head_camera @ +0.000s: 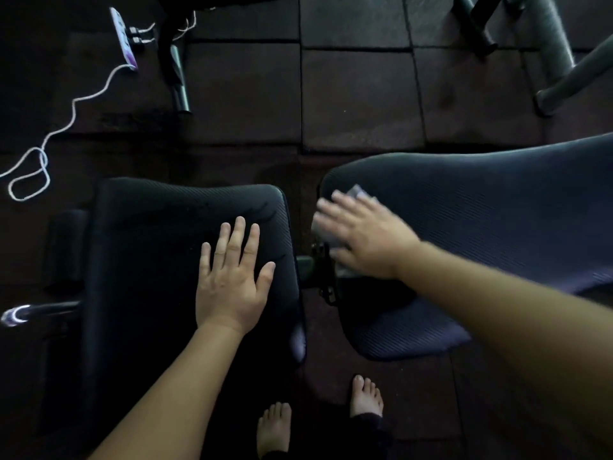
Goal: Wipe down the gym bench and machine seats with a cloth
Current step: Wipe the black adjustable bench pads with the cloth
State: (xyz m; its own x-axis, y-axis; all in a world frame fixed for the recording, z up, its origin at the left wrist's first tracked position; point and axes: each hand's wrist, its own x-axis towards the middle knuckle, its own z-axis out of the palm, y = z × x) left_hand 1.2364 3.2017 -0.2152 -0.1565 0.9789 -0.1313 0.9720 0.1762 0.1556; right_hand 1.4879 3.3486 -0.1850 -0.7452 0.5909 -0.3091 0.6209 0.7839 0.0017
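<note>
Two black ribbed bench pads lie below me with a gap between them. My left hand (232, 277) rests flat, fingers straight and spread, on the left seat pad (149, 247). My right hand (361, 234) presses a small grey cloth (326, 232) onto the left end of the longer right pad (491, 207). The hand is motion-blurred and its fingers look straight. Most of the cloth is hidden under the palm; a corner shows beyond the fingertips.
Dark rubber floor tiles (358, 101) surround the bench. A white power strip (123, 38) and its looping cord (43, 154) lie at the far left. Grey machine legs (557, 78) stand at the top right. A chrome bar (20, 315) sticks out at the left. My bare feet (365, 395) are below the gap.
</note>
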